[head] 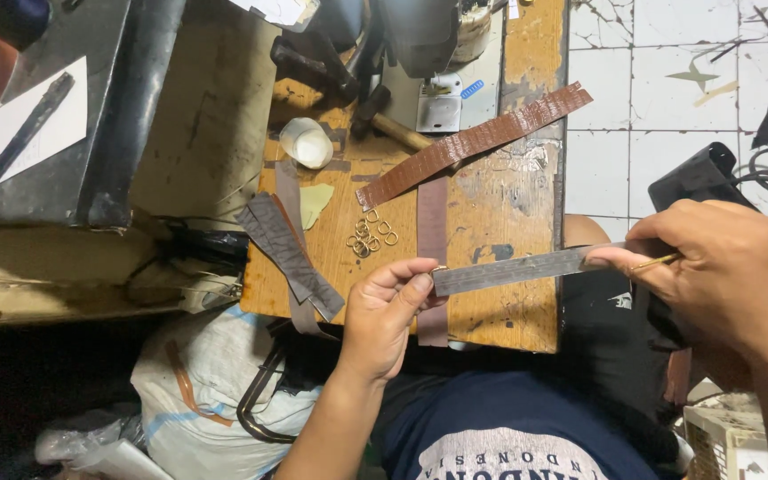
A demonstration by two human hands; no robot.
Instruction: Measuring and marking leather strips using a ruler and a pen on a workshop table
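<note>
My left hand (386, 311) pinches the left end of a long grey textured strap (513, 268), with a small gold ring at the pinch. My right hand (722, 271) holds the strap's right part and grips a thin brass-coloured tool (655, 262) against it. The strap is stretched level between both hands above the wooden table (491, 222). Under it lie a brown strap (431, 236) running toward me and a long reddish-brown textured strap (473, 142) set diagonally.
Several small gold rings (369, 237) lie on the table beside a pile of grey and brown straps (291, 249). A roll of white tape (306, 142), a hammer (384, 124) and a sewing machine (420, 36) stand farther back. White sack (206, 382) below left; tiled floor (668, 89) right.
</note>
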